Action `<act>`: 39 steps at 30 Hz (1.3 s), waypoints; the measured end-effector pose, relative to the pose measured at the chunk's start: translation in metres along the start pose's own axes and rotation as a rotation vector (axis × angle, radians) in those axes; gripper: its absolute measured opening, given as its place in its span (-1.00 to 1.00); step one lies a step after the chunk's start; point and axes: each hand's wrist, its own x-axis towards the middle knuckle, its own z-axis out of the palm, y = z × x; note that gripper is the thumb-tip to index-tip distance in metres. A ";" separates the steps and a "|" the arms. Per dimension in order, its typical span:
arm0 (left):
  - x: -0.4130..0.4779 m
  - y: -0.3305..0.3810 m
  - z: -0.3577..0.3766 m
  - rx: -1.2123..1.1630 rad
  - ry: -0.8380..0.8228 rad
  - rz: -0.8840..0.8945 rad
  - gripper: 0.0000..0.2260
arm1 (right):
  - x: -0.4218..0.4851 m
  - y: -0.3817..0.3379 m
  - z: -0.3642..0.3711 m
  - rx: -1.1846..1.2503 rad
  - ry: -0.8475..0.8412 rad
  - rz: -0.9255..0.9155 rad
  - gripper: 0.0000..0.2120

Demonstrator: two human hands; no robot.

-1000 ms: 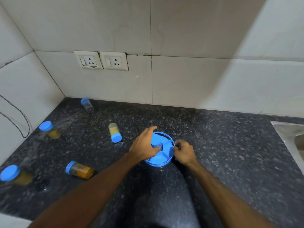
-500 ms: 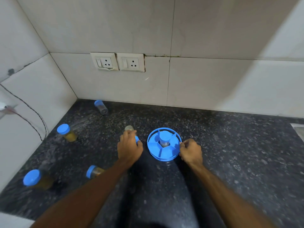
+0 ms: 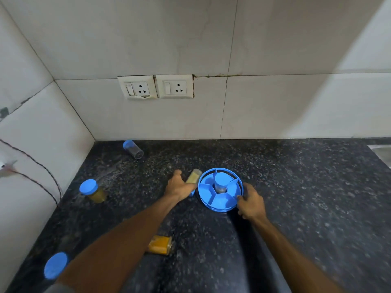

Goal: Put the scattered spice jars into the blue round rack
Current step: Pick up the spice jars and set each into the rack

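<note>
The blue round rack (image 3: 220, 200) stands on the dark counter with one blue-lidded jar (image 3: 220, 184) upright in its far compartment. My right hand (image 3: 250, 200) grips the rack's right rim. My left hand (image 3: 178, 186) is closed on a pale yellow spice jar (image 3: 193, 176) lying just left of the rack, its lid toward me. Other blue-lidded jars are scattered: a clear one (image 3: 132, 149) on its side by the back wall, a yellow one (image 3: 93, 190) upright at left, an orange one (image 3: 159, 244) on its side behind my forearm, and one (image 3: 56, 265) at lower left, partly hidden.
The counter (image 3: 296, 187) meets tiled walls at the back and left. Two wall sockets (image 3: 155, 86) sit above the counter. A thin wire (image 3: 38, 176) hangs on the left wall. A metal sink edge (image 3: 382, 152) shows at far right.
My left hand left the rack, moved left and closed on the pale yellow jar. The right hand stays on the rack's rim. The camera view shifted left.
</note>
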 end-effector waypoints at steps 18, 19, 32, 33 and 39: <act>-0.010 0.019 -0.007 -0.059 0.113 0.725 -0.70 | -0.022 -0.024 0.002 0.004 -0.075 0.048 -0.49; -0.009 0.018 -0.006 -0.027 0.100 0.738 -0.69 | -0.022 -0.024 0.002 0.005 -0.080 0.047 -0.49; -0.059 -0.060 -0.034 0.194 0.099 0.527 -0.70 | -0.040 -0.015 0.008 0.052 -0.110 -0.007 -0.50; -0.067 -0.070 -0.038 0.208 0.110 0.499 -0.71 | -0.044 -0.014 0.010 0.053 -0.119 -0.021 -0.51; -0.119 -0.121 -0.068 0.357 -0.051 0.118 -0.41 | -0.074 -0.001 0.018 0.030 -0.208 -0.085 -0.61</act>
